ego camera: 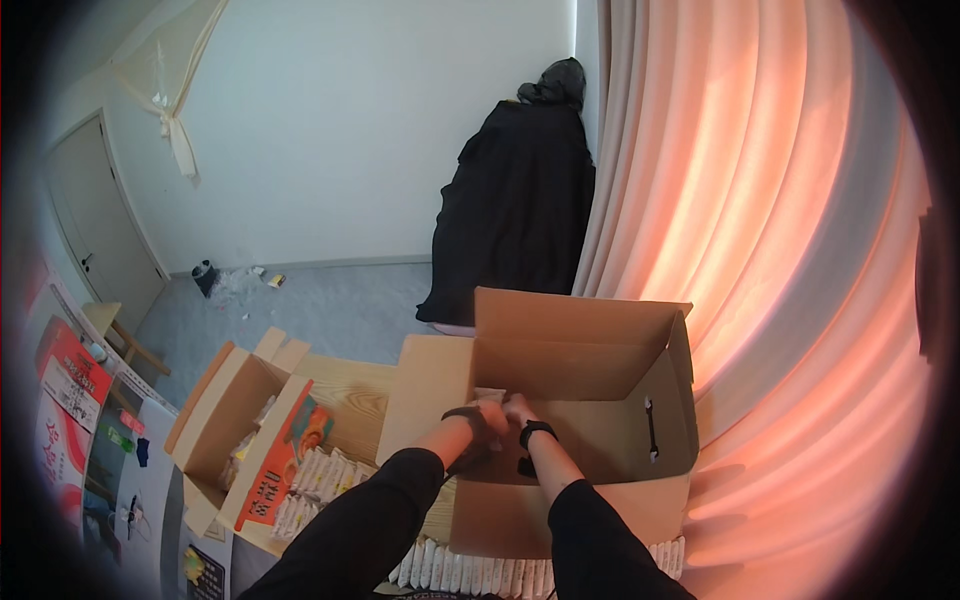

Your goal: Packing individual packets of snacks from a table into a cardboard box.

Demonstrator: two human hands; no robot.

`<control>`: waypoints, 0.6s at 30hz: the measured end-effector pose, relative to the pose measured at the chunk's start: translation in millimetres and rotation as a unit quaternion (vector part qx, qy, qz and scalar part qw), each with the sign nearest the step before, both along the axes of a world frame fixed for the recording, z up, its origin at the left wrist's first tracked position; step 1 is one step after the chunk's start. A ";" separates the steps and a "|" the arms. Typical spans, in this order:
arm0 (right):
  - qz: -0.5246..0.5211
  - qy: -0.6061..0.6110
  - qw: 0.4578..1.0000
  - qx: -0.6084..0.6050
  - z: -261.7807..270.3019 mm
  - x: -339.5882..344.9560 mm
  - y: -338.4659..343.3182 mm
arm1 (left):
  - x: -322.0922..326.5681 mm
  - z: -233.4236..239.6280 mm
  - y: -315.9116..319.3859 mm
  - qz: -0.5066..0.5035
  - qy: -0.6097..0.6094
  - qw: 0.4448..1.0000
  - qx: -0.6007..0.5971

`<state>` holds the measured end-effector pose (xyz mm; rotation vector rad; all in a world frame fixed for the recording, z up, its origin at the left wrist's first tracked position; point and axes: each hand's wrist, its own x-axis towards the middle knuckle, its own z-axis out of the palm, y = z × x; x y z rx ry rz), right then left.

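Note:
Both hands are inside a large open cardboard box point(600, 442), close to its left wall. A small pale packet point(490, 393) shows past the fingers of my left hand point(491, 417), which is closed around it. Just to the right, my right hand point(517, 407) has its fingers curled against the same packet; the fingertips are partly hidden. Rows of white packets point(330, 474) lie on the wooden table left of the box. More white packets point(465, 574) stand in a row along the near side, partly behind my sleeves.
A smaller open carton point(206, 420) with a red printed side stands left, holding packets. The large box's flaps point(427, 382) spread outward. A pink-lit curtain point(750, 225) hangs close on the right. A black-draped object point(517, 210) stands behind; a bin point(203, 277) and litter lie on the floor.

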<state>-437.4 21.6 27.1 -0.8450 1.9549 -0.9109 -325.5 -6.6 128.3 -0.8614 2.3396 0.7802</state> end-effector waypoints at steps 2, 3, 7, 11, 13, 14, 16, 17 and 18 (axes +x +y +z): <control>-0.007 0.009 1.000 0.018 35.5 18.2 1.3 | 1.7 -10.4 -10.2 0.050 -0.017 0.998 0.032; -0.026 0.019 0.999 0.035 47.8 21.1 5.4 | -2.4 -16.3 -13.2 0.086 -0.032 0.994 0.063; -0.010 0.036 0.997 0.061 38.7 15.0 0.8 | -9.7 -36.8 -14.1 0.102 -0.098 0.987 0.076; 0.024 0.094 0.995 0.026 69.1 31.4 7.7 | 5.4 -43.2 -12.3 -0.040 -0.023 0.998 0.043; 0.006 0.116 0.993 0.014 79.1 28.8 8.9 | 8.8 -36.9 -4.1 -0.111 0.030 0.993 -0.008; 0.012 0.134 0.991 0.021 78.2 22.2 8.9 | 7.0 -22.7 4.2 -0.131 0.014 0.991 -0.015; 0.006 0.195 0.980 -0.024 66.6 15.1 3.9 | 5.3 -2.9 9.2 -0.145 0.001 0.989 -0.024; 0.008 0.197 0.980 -0.023 58.2 9.8 1.6 | 4.1 1.2 10.0 -0.121 -0.027 0.992 0.016; 0.019 0.202 0.979 -0.034 62.2 10.1 -3.3 | 4.8 2.3 9.8 -0.093 -0.057 0.992 0.059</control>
